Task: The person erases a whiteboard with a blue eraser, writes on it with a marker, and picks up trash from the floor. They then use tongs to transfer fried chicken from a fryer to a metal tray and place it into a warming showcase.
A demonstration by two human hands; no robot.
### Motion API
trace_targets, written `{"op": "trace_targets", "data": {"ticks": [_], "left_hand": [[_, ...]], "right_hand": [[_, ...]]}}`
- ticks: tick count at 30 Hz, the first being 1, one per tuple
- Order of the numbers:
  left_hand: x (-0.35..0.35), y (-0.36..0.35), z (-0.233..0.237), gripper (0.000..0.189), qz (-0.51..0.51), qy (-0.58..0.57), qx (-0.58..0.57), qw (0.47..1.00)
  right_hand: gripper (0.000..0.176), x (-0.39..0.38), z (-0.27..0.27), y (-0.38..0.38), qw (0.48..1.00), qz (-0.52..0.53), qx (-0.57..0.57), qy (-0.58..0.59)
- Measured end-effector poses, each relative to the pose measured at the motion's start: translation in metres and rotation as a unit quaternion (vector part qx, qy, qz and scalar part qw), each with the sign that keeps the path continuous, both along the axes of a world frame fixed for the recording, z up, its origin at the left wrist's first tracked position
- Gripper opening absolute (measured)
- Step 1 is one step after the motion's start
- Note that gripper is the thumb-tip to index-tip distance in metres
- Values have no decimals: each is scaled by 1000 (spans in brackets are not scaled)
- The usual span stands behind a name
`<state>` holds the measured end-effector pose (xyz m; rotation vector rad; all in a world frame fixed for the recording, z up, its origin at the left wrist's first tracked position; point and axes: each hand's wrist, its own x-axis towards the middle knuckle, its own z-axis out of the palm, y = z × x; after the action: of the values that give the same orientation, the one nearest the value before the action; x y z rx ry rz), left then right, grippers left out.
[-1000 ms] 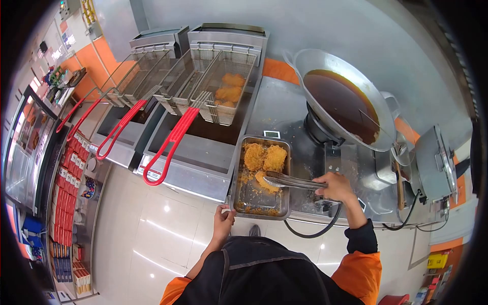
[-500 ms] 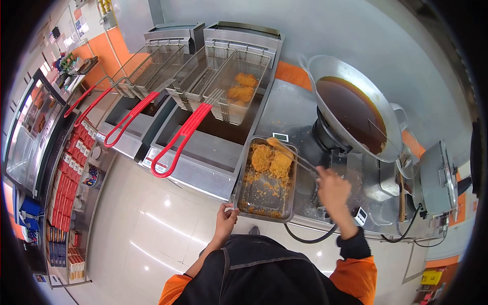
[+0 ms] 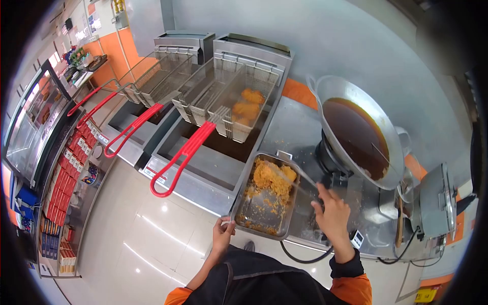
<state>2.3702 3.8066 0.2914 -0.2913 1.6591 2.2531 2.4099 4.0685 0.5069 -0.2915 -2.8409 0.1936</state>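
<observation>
Pinches the near left corner of the tray [image 3: 251,209] between thumb and fingers of the left hand [image 3: 222,235]. Grips the tongs [image 3: 307,177] in the right hand [image 3: 333,213], fingers bent about the handle, index stretched forward. Points the tongs forward and left from the right hand, over the breaded pieces [image 3: 267,175] at the tray's far end, forward and right of the left hand. Cannot tell, through the blur, whether clamping a piece with the tips. Has crumbs [image 3: 274,206] between the two hands, a timer [image 3: 357,239] just beside the right wrist, a wok [image 3: 335,91] well forward of the right hand, and a basket [image 3: 234,129] well forward of the left.
</observation>
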Motion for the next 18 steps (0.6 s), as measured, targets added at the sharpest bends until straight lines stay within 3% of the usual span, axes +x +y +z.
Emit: {"op": "trace_targets", "data": {"ticks": [5,7,9,12,15,18], "left_hand": [[-10,-9,-5,23,-36,-26,-8,999],[-21,-22,2,24,-116,-80,2,990],[-33,-41,21,25,-194,-126,35,972],[-60,-82,51,31,-317,-102,-37,942],[-83,-128,62,34,-310,-63,10,948],[-104,-160,76,31,-237,-68,-25,969]], "right_hand": [[41,-114,56,-36,980,-30,89,174],[34,-187,60,-43,976,-50,131,165],[24,-271,42,-44,967,-94,209,115],[20,-355,25,-57,968,-76,235,-39],[18,-404,5,-64,964,-59,233,-110],[16,-418,-14,-73,956,-60,240,-159]]}}
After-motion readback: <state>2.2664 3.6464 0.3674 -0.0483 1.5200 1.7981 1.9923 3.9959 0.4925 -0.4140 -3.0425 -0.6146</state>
